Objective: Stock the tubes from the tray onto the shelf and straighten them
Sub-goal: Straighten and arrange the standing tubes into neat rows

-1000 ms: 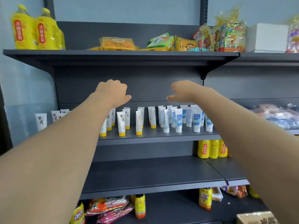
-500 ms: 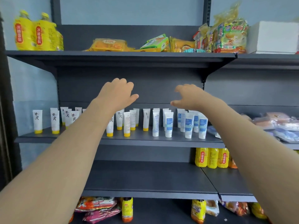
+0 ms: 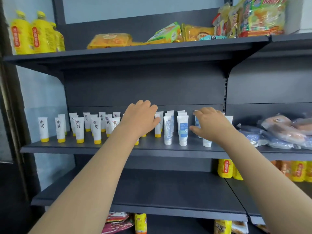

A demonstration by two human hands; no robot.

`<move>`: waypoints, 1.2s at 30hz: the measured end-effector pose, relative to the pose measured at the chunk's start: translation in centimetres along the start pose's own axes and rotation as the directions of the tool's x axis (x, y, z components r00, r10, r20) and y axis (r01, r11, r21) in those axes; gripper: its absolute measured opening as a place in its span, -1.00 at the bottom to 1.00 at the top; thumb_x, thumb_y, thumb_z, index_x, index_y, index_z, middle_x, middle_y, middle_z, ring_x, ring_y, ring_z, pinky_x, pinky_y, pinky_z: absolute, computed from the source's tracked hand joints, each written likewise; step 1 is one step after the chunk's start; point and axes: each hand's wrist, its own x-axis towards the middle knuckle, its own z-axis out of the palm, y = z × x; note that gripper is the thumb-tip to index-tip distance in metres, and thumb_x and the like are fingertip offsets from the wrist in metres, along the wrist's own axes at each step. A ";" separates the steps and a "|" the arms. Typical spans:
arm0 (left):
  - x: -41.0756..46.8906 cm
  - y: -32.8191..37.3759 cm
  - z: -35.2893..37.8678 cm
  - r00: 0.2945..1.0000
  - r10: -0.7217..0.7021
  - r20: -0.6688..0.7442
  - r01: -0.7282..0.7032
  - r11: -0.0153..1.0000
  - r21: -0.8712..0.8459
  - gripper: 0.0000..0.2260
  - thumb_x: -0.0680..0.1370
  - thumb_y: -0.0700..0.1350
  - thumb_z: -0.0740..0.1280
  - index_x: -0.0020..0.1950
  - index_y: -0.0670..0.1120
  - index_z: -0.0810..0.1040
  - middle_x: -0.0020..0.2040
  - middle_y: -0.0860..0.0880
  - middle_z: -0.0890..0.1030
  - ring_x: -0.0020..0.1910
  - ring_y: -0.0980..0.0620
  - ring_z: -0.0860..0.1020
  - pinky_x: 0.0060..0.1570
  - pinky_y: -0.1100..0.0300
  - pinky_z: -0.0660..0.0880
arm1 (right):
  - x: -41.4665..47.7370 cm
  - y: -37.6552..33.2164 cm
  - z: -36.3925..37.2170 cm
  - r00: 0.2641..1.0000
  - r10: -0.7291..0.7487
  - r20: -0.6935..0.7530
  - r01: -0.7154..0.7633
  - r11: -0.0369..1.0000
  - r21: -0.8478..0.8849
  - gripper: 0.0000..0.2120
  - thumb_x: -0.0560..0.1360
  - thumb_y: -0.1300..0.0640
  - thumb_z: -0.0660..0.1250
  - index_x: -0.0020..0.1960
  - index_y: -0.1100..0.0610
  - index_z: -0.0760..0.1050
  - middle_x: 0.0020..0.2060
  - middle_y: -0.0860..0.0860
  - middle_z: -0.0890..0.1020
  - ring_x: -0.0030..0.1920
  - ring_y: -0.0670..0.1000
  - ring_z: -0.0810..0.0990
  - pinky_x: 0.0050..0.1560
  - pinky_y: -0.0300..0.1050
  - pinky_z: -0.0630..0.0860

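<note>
shelf (image 3: pixel 118 148) holds upright tubes (image 3: pixel 183 130), grey backing.

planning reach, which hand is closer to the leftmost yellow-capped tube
Left. The left hand is right of the leftmost yellow-capped tube; the right hand is farther right, among blue-label tubes.

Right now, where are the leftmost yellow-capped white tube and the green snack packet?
Leftmost yellow-capped white tube (image 3: pixel 43 128): head view, printed body.
Green snack packet (image 3: pixel 166 32): head view, front face.

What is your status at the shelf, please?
Left hand open over yellow-capped tubes. Right hand at blue-labelled tubes, grip unclear. All upright on shelf. No obstruction.
</note>
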 end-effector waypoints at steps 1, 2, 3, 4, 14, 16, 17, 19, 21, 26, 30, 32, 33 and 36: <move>0.4 0.1 0.8 1.000 0.005 -0.003 -0.005 1.000 -0.021 -0.67 0.62 0.06 0.07 0.26 -0.09 0.40 0.13 -0.06 0.47 0.12 -0.06 0.42 -0.05 0.10 0.36 | 0.3 -0.1 0.9 1.000 0.011 0.009 -0.011 1.000 0.005 -0.53 0.54 -0.12 0.17 0.33 0.14 0.36 0.26 0.07 0.46 0.29 0.10 0.37 0.25 -0.02 0.32; 0.8 0.1 1.7 1.000 0.013 -0.006 -0.014 0.999 -0.043 -0.67 0.62 0.06 0.07 0.26 -0.09 0.40 0.13 -0.07 0.47 0.11 -0.07 0.42 -0.06 0.11 0.35 | 0.5 -0.3 1.7 1.000 0.024 0.018 -0.024 1.000 0.016 -0.54 0.54 -0.11 0.18 0.33 0.14 0.36 0.26 0.07 0.46 0.29 0.10 0.37 0.24 -0.02 0.33; 1.2 0.2 2.5 1.000 0.021 -0.009 -0.021 0.998 -0.063 -0.67 0.62 0.06 0.07 0.26 -0.09 0.40 0.13 -0.07 0.47 0.11 -0.07 0.42 -0.07 0.11 0.35 | 0.8 -0.5 2.3 0.999 0.036 0.025 -0.036 0.999 0.025 -0.54 0.54 -0.11 0.18 0.33 0.15 0.37 0.26 0.08 0.47 0.28 0.11 0.37 0.23 -0.02 0.33; 1.5 0.3 3.3 0.999 0.028 -0.015 -0.029 0.996 -0.083 -0.67 0.62 0.07 0.07 0.26 -0.09 0.40 0.13 -0.07 0.47 0.12 -0.07 0.42 -0.06 0.11 0.35 | 1.1 -0.6 2.9 0.998 0.048 0.029 -0.049 0.998 0.032 -0.54 0.54 -0.10 0.19 0.34 0.14 0.36 0.26 0.08 0.47 0.29 0.11 0.37 0.23 -0.02 0.33; 5.8 0.6 10.8 0.992 0.105 -0.070 -0.121 0.950 -0.287 -0.66 0.61 0.08 0.10 0.26 -0.10 0.41 0.16 -0.07 0.47 0.16 -0.08 0.41 0.04 0.08 0.36 | 3.8 1.3 5.6 0.978 0.205 0.030 -0.206 0.979 0.001 -0.49 0.55 -0.07 0.20 0.43 0.14 0.27 0.31 0.11 0.42 0.35 0.12 0.30 0.29 0.02 0.32; 7.0 1.4 11.4 0.990 0.129 -0.065 -0.143 0.935 -0.323 -0.65 0.61 0.09 0.10 0.27 -0.09 0.40 0.18 -0.07 0.46 0.19 -0.08 0.39 0.07 0.08 0.36 | 4.3 2.5 5.9 0.972 0.230 0.039 -0.229 0.973 -0.014 -0.49 0.55 -0.07 0.22 0.42 0.13 0.28 0.29 0.11 0.43 0.33 0.13 0.32 0.28 0.02 0.34; 7.7 1.9 11.6 0.988 0.136 -0.072 -0.153 0.928 -0.340 -0.65 0.61 0.09 0.10 0.28 -0.09 0.40 0.18 -0.06 0.46 0.19 -0.08 0.39 0.08 0.08 0.36 | 4.6 3.3 6.0 0.971 0.238 0.034 -0.237 0.971 -0.021 -0.49 0.54 -0.07 0.22 0.42 0.13 0.29 0.29 0.10 0.44 0.33 0.13 0.33 0.28 0.02 0.34; 9.0 3.0 12.0 0.985 0.140 -0.103 -0.168 0.915 -0.365 -0.64 0.61 0.10 0.10 0.28 -0.08 0.40 0.19 -0.05 0.46 0.20 -0.08 0.40 0.09 0.07 0.36 | 5.2 5.1 6.2 0.965 0.262 0.017 -0.262 0.965 -0.019 -0.50 0.54 -0.08 0.23 0.41 0.11 0.31 0.31 0.09 0.43 0.34 0.13 0.32 0.29 0.03 0.33; 10.3 4.2 12.5 0.983 0.137 -0.126 -0.176 0.902 -0.394 -0.64 0.60 0.11 0.09 0.28 -0.07 0.40 0.19 -0.04 0.46 0.21 -0.07 0.39 0.10 0.07 0.37 | 5.9 6.9 6.6 0.959 0.283 0.000 -0.283 0.959 -0.008 -0.51 0.54 -0.08 0.24 0.40 0.10 0.33 0.30 0.09 0.44 0.34 0.13 0.32 0.26 0.00 0.33; 15.0 8.9 14.3 0.982 0.142 -0.129 -0.182 0.898 -0.401 -0.64 0.60 0.11 0.09 0.26 -0.07 0.41 0.18 -0.04 0.47 0.19 -0.06 0.39 0.07 0.10 0.36 | 8.3 13.3 9.2 0.963 0.269 -0.015 -0.269 0.963 0.017 -0.53 0.53 -0.05 0.26 0.38 0.10 0.36 0.26 0.09 0.47 0.33 0.12 0.34 0.25 -0.07 0.31; 18.0 12.2 15.5 0.983 0.132 -0.128 -0.176 0.879 -0.443 -0.67 0.60 0.10 0.11 0.21 -0.07 0.44 0.15 -0.03 0.47 0.17 -0.04 0.40 0.06 0.10 0.36 | 9.7 17.5 11.1 0.966 0.259 0.006 -0.259 0.964 0.063 -0.48 0.53 -0.08 0.25 0.42 0.10 0.31 0.33 0.09 0.42 0.38 0.10 0.28 0.29 -0.08 0.27; 19.7 14.2 16.2 0.982 0.134 -0.137 -0.182 0.871 -0.455 -0.68 0.60 0.10 0.11 0.20 -0.07 0.44 0.14 -0.02 0.48 0.16 -0.04 0.40 0.05 0.11 0.36 | 10.3 19.6 12.6 0.968 0.249 0.015 -0.249 0.964 0.088 -0.49 0.53 -0.08 0.26 0.42 0.09 0.32 0.33 0.08 0.43 0.38 0.10 0.29 0.29 -0.08 0.27; 20.5 15.1 16.6 0.982 0.133 -0.134 -0.181 0.869 -0.460 -0.68 0.60 0.10 0.11 0.19 -0.07 0.45 0.13 -0.02 0.48 0.15 -0.04 0.40 0.04 0.11 0.36 | 10.5 20.5 13.5 0.970 0.242 0.023 -0.243 0.965 0.100 -0.49 0.53 -0.07 0.26 0.42 0.09 0.32 0.32 0.08 0.44 0.37 0.10 0.29 0.28 -0.09 0.27; 22.4 17.5 17.9 0.985 0.119 -0.125 -0.165 0.860 -0.484 -0.70 0.59 0.08 0.12 0.18 -0.07 0.44 0.12 -0.02 0.47 0.13 -0.02 0.40 0.00 0.12 0.36 | 11.3 22.4 15.5 0.976 0.215 0.037 -0.218 0.968 0.126 -0.51 0.53 -0.06 0.26 0.40 0.11 0.35 0.26 0.09 0.48 0.34 0.09 0.32 0.25 -0.13 0.26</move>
